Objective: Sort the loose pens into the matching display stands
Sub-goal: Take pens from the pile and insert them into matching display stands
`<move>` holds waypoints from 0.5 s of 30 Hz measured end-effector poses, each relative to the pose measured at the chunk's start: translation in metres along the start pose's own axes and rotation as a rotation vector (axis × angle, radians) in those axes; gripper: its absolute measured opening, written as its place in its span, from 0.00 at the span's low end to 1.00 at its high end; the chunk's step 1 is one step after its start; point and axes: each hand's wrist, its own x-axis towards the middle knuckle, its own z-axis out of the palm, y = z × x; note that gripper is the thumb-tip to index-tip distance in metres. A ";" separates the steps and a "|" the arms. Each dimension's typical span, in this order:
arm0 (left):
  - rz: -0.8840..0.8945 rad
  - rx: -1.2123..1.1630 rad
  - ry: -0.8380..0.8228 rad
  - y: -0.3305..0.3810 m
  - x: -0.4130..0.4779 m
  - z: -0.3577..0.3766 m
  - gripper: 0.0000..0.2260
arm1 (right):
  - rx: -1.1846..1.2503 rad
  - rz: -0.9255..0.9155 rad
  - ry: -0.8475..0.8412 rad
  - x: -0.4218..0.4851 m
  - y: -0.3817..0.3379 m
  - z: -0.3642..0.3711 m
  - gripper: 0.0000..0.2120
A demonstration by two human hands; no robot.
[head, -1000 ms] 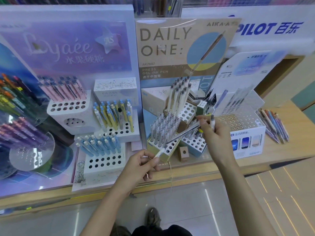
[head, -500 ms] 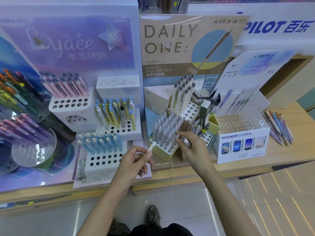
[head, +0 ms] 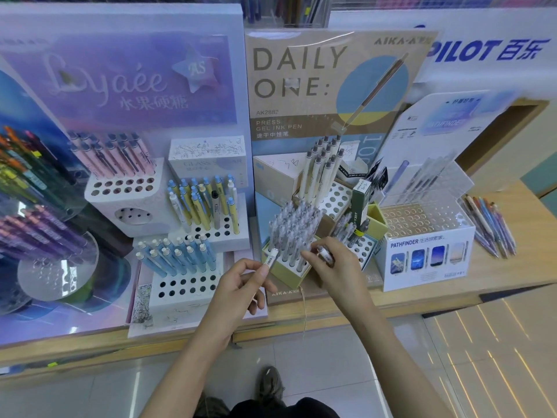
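My left hand (head: 238, 289) pinches a white pen (head: 269, 258) between thumb and fingers, its end pointing up toward the green stand (head: 283, 271). That stand is packed with clear grey pens (head: 294, 229). My right hand (head: 334, 268) grips a clear pen (head: 326, 254) just over the stand's front right corner, with the fingertips touching the pens there. Behind it cream pens (head: 321, 170) lean in a white holed stand (head: 337, 200).
To the left stand blue pens (head: 177, 254), yellow pens (head: 205, 203) and pink pens (head: 114, 155) in white holed blocks. A clear Pathfinder stand (head: 428, 236) sits to the right, with loose pens (head: 489, 227) lying on the wooden counter (head: 512, 267) beyond it.
My right hand came down and left from in front of the Pathfinder stand to the green stand, carrying the clear pen. The left hand stayed in place with the white pen.
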 end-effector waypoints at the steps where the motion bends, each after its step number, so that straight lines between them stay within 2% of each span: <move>1: 0.004 0.004 -0.002 0.001 0.000 0.000 0.06 | 0.064 0.034 0.004 -0.002 0.001 -0.001 0.09; 2: 0.009 0.007 -0.004 0.003 -0.001 0.001 0.06 | 0.143 0.068 0.029 -0.004 0.001 -0.004 0.11; 4: 0.025 0.013 -0.007 0.008 0.000 0.002 0.06 | 0.280 0.101 0.124 0.001 -0.007 -0.014 0.08; 6: 0.052 0.023 -0.003 0.015 0.001 0.005 0.06 | 0.328 0.050 0.220 0.014 -0.020 -0.028 0.07; 10: 0.096 0.027 0.004 0.024 0.003 0.009 0.06 | 0.126 -0.129 0.346 0.051 -0.036 -0.052 0.09; 15: 0.128 0.005 0.039 0.037 0.006 0.011 0.07 | 0.074 -0.180 0.461 0.091 -0.038 -0.074 0.10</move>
